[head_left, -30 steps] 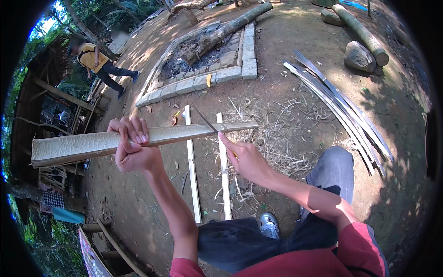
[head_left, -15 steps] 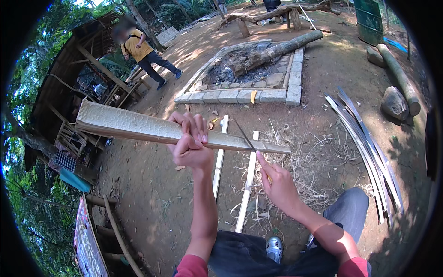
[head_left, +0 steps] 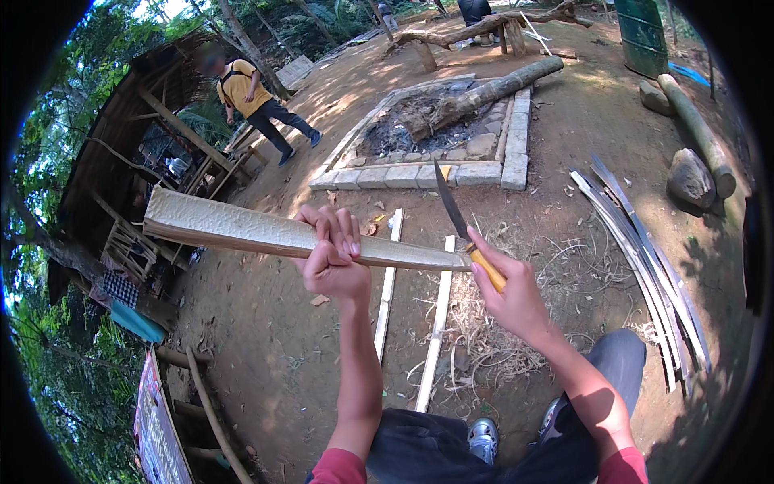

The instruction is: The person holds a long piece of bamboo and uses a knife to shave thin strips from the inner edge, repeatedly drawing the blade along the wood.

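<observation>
My left hand (head_left: 332,254) is closed around the middle of a long piece of split wood (head_left: 222,226), pale on its upper face and wider at the left end. The wood lies nearly level in front of me, its narrow right end close to my right hand (head_left: 514,294). That hand grips the yellow handle of a knife (head_left: 453,203), whose dark blade points up and away, over the far side of the wood. Part of the narrow end is hidden behind my right fingers. Two pale wooden strips (head_left: 436,339) lie on the ground below.
Curly shavings (head_left: 516,339) cover the soil near my feet. Several long strips (head_left: 637,258) lie at the right, near a rock (head_left: 690,177) and log. Ahead is a block-edged fire pit (head_left: 411,175) with a log across it. A person in yellow (head_left: 246,89) walks at the far left.
The knife has slid right along the wood toward its narrow end, and its blade has tilted more upright. My left hand keeps its hold. The person in yellow has shifted slightly right.
</observation>
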